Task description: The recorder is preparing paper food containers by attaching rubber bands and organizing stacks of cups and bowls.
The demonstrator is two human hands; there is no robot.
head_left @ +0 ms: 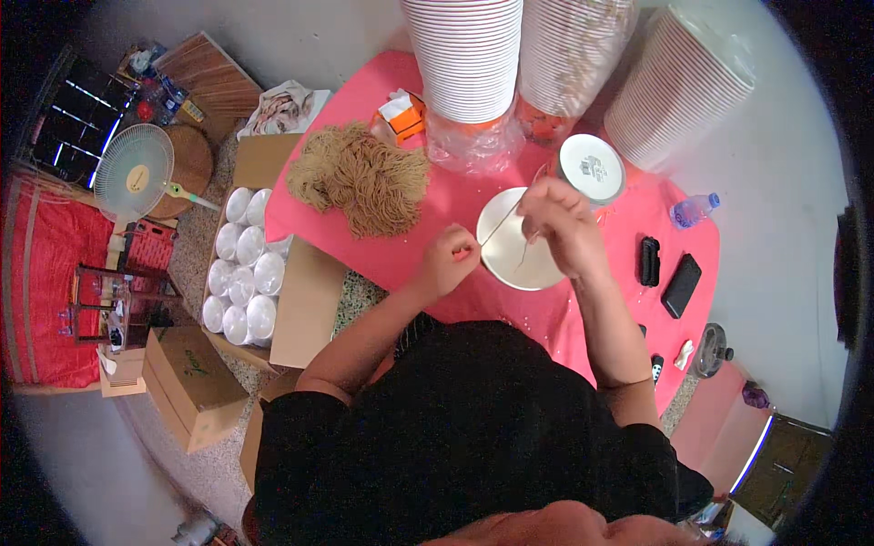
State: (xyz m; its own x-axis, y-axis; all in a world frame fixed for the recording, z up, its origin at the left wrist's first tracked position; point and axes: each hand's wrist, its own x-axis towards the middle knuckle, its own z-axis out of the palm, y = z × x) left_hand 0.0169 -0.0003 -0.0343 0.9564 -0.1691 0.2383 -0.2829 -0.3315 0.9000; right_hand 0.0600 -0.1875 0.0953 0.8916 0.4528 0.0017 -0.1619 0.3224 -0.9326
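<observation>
A thin tan string [500, 225] is stretched between my hands, and a loose end of it dangles below the right one. My left hand [451, 261] is closed in a pinch on the string at the near left rim of a white round bowl [496, 264]. Above the bowl's right side, my right hand [566, 229] pinches the other part of the string, hiding some of the bowl. A loose heap of tan strings [360, 177] lies on the table to the left. Just beyond my right hand stands a white round tub [592, 169] with grey print on top.
Tall stacks of white containers [464, 64] rise at the table's back. On the pink-covered table [437, 296] are an orange tissue box [401, 116], a bottle [694, 210], a black case [648, 261] and a phone [681, 286]. A carton of clear-wrapped white containers [241, 284] stands left.
</observation>
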